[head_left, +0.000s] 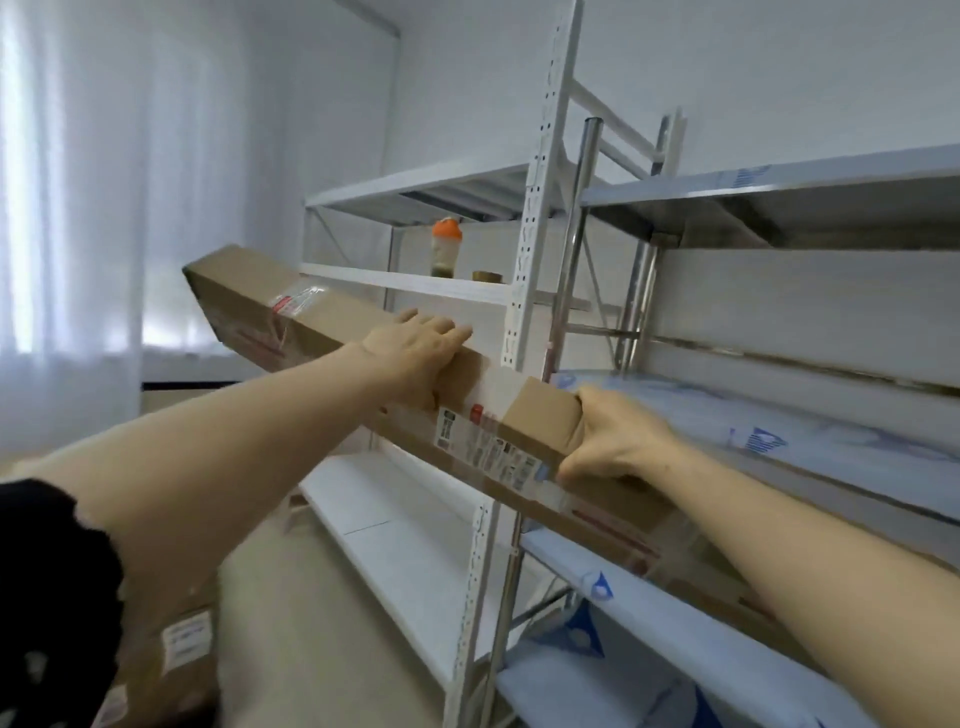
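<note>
A long, narrow cardboard box (322, 322) with labels and clear tape runs slantwise from upper left to lower right in front of the shelving. My left hand (415, 345) lies on its top face near the middle, fingers stretched over the far edge, thumb down the near side. My right hand (608, 436) grips the box further right, fingers curled over its upper edge and thumb underneath. The box's right end is hidden behind my right forearm.
A white metal rack (540, 208) stands behind the box, joined to a steel rack (779, 187) on the right with film-covered shelves. An orange-capped bottle (447, 248) and a tape roll (487, 276) sit on a white shelf. Another cardboard box (171, 654) lies on the floor at lower left.
</note>
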